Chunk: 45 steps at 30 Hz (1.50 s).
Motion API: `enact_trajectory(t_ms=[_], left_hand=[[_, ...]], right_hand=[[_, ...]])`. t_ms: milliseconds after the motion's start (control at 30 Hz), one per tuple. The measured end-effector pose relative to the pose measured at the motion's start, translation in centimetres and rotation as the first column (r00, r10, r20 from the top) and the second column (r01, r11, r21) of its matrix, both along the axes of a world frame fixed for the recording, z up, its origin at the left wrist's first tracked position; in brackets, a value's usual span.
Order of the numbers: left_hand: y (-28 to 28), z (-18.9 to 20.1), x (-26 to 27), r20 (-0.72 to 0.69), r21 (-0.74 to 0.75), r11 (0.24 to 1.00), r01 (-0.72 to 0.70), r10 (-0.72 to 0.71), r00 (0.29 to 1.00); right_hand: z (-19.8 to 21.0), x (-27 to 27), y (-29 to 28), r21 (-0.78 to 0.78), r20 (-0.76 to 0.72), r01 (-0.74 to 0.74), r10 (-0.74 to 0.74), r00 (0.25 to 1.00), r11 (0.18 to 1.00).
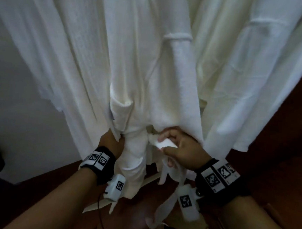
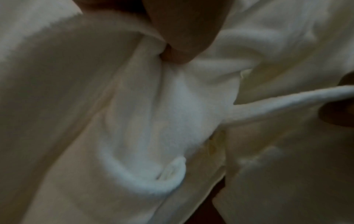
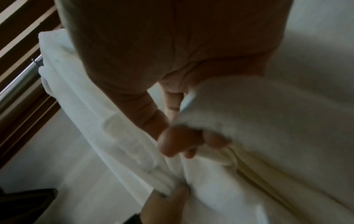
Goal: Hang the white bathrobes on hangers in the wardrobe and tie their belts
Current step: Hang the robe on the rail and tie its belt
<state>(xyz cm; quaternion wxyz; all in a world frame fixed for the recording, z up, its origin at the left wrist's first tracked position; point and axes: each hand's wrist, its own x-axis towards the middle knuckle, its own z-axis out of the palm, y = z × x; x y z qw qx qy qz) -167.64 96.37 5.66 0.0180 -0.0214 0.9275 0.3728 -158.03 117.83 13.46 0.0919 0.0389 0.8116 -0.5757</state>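
Tying the belt at the waist of a hanging white bathrobe (image 1: 146, 73), both hands low on the cloth.

Robes already hang in the wardrobe, so the hanging looks done as far as the views show; the belt (image 1: 164, 144) is only gathered, no knot yet visible, so the tie itself is left. The right hand (image 1: 183, 150) pinches a bunched stretch of belt between thumb and curled fingers (image 3: 172, 144), the loose tail trailing down past the wrist. The left hand (image 1: 110, 143) is half buried in the folds, its fingers closed on a bunch of robe cloth beside a patch pocket (image 2: 145, 171). Fabric is thick, soft terry, matte and creamy, falling in long vertical pleats; the belt is a flat strip with a rolled edge. A metal rail (image 3: 19, 84) and dark wooden slats (image 3: 23, 30) show behind.
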Motion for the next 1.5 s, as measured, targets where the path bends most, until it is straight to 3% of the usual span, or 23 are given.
enact_trajectory(t_ms=[67,167,300,367,433,467,533,567,633,700,767,833,1000,1100,1167,1300,1433,1500], left_hand=[[0.8,-0.5,0.5,0.002,0.0,0.997,0.081,-0.081,0.997],[0.4,-2.6,0.7,-0.013,-0.052,0.95,0.309,-0.31,0.95],[-3.5,-3.9,-0.1,0.105,-0.142,0.86,0.49,-0.479,0.872],[-6.3,-3.2,-0.5,0.051,-0.062,0.861,0.505,-0.503,0.863],[-9.0,-1.8,-0.7,-0.124,0.049,0.922,0.385,-0.377,0.918],[-10.2,-1.1,-1.2,-0.225,0.089,0.962,0.259,-0.234,0.946],[-12.8,0.0,-3.1,-0.341,0.134,0.99,-0.037,0.081,0.937],[-14.0,0.2,-4.5,-0.342,0.129,0.981,-0.142,0.179,0.922],[-15.6,0.6,-6.9,-0.216,0.111,0.976,-0.189,0.209,0.954],[-15.6,1.2,-8.3,-0.034,0.156,0.982,-0.102,0.109,0.993],[-14.4,2.2,-9.0,0.005,0.213,0.977,0.01,-0.012,1.0],[-13.0,3.7,-9.5,-0.044,0.177,0.983,0.049,-0.041,0.998],[-11.6,6.1,-9.0,-0.244,-0.087,0.994,0.069,-0.089,0.966],[-10.9,6.5,-6.3,-0.244,-0.132,0.981,0.143,-0.172,0.954],[-10.4,6.6,-4.0,-0.259,-0.078,0.949,0.306,-0.315,0.913],[-9.8,7.1,-0.5,-0.306,-0.136,0.83,0.541,-0.555,0.773],[-12.0,5.9,-0.1,-0.317,0.09,0.721,0.687,-0.633,0.706],[-14.3,3.8,-0.9,-0.293,0.289,0.804,0.519,-0.442,0.848]], right_hand=[[-1.3,0.7,0.0,0.099,0.01,-0.099,0.098,0.995,0.99],[-3.4,1.2,-0.8,0.179,0.051,-0.167,0.161,0.986,0.969],[-4.9,1.0,-2.0,0.156,0.029,-0.083,0.079,0.996,0.984],[-5.0,0.6,-2.5,0.111,0.004,-0.014,0.014,1.0,0.994],[-5.2,0.3,-3.0,0.091,-0.01,0.04,-0.04,0.999,0.995],[-5.3,0.1,-3.3,0.086,-0.009,0.061,-0.06,0.998,0.994],[-5.5,-0.1,-4.2,0.057,0.002,0.098,-0.098,0.995,0.994],[-5.6,-0.2,-4.7,0.036,0.013,0.113,-0.114,0.993,0.993],[-5.8,-0.2,-6.0,0.009,0.038,0.137,-0.137,0.99,0.991],[-5.5,-0.1,-7.3,-0.001,0.065,0.156,-0.156,0.986,0.988],[-5.5,-0.3,-8.3,0.011,0.067,0.15,-0.15,0.986,0.989],[-5.3,-0.5,-9.2,0.038,0.054,0.124,-0.126,0.991,0.992],[-5.8,-0.7,-11.9,0.039,-0.006,0.114,-0.113,0.994,0.993],[-6.7,-0.6,-13.5,0.055,-0.029,0.117,-0.115,0.993,0.992],[-7.2,-0.6,-14.6,0.091,-0.019,0.099,-0.098,0.995,0.991],[-7.9,-1.6,-17.0,0.37,-0.046,0.154,-0.147,0.988,0.916],[-8.2,-2.7,-17.0,0.502,-0.065,0.31,-0.322,0.944,0.808],[-8.5,-2.5,-16.1,0.519,-0.053,0.317,-0.34,0.939,0.794]])
